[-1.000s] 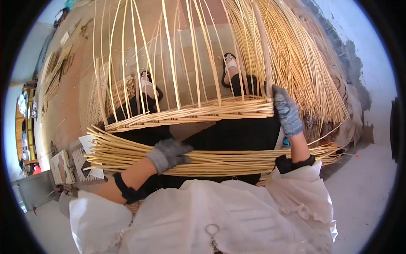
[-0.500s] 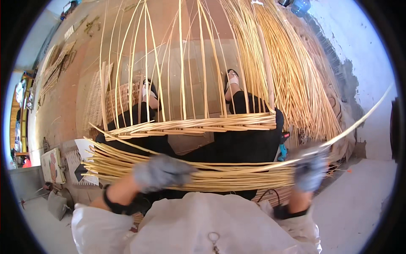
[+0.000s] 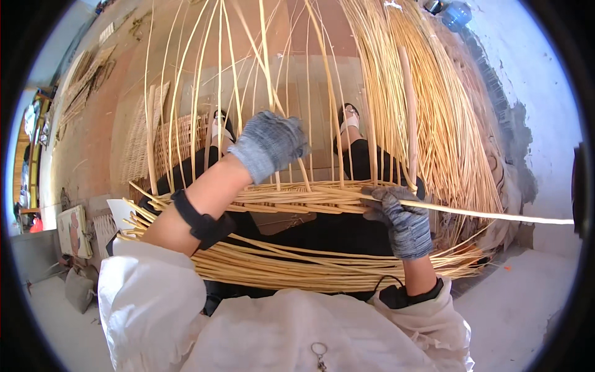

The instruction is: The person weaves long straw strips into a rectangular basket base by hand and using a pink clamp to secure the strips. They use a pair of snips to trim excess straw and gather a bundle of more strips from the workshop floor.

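My left hand (image 3: 269, 146) had come up off the loose bundle (image 3: 291, 268) and in among the upright stakes (image 3: 220, 87), while my right hand (image 3: 401, 220) had left the bundle's far end for the woven band (image 3: 285, 197). The pale rod (image 3: 496, 214), which had slanted up to the right, had swung down nearly level.

The band lay across above my thighs, stakes rising from it. My right hand was closed on the rod at the band's right end, I judged to pin it against the weave. My left fingers were curled beside a leaning stake; whether they gripped it I could not tell, though a hand there would keep it out of the way. The bundle lay across my lap, likely for easy reach.

The gaps between stakes were narrow. On the right, the thick post (image 3: 407, 118) and the heap of rods (image 3: 446, 118) crowded the band's end, but the rod's tail ran out freely below the heap.
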Demonstrator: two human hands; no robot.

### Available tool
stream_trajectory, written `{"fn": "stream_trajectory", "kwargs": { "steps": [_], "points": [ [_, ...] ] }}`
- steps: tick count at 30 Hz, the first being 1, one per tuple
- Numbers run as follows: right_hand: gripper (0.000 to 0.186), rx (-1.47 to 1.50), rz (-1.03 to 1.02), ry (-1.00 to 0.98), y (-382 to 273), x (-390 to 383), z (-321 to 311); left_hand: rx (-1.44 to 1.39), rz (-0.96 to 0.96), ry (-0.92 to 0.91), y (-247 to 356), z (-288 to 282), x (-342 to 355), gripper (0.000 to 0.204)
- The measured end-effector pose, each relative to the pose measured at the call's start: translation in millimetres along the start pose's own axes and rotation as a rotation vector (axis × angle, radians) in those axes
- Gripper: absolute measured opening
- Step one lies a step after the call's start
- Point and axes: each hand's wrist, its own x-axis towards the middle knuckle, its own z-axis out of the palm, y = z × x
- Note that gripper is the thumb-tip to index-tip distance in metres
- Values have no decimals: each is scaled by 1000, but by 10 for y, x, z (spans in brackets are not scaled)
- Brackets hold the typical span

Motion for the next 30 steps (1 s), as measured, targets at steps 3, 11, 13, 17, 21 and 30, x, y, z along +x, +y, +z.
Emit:
{"fn": "stream_trajectory", "kwargs": {
  "steps": [3, 11, 13, 17, 21, 30],
  "points": [
    [28, -27, 220, -2, -165, 53, 159, -17, -228, -238, 130, -81, 94, 21],
    [24, 65, 375, 123, -99, 83, 21, -515, -71, 18, 686, 335, -299, 59],
    [22, 92, -16, 53, -63, 214, -575, -474, -43, 51, 632, 322, -316, 57],
    [15, 204, 22, 425, -121, 87, -1061, -279, -82, 240, 785, 131, -295, 49],
    [16, 217, -1, 429, -6, 137, -1035, -689, -377, 220, 906, -23, 40, 65],
    [12, 128, -65, 270, -67, 217, -1145, -1255, -343, 117, 1121, 414, 259, 36]
  ]
}}
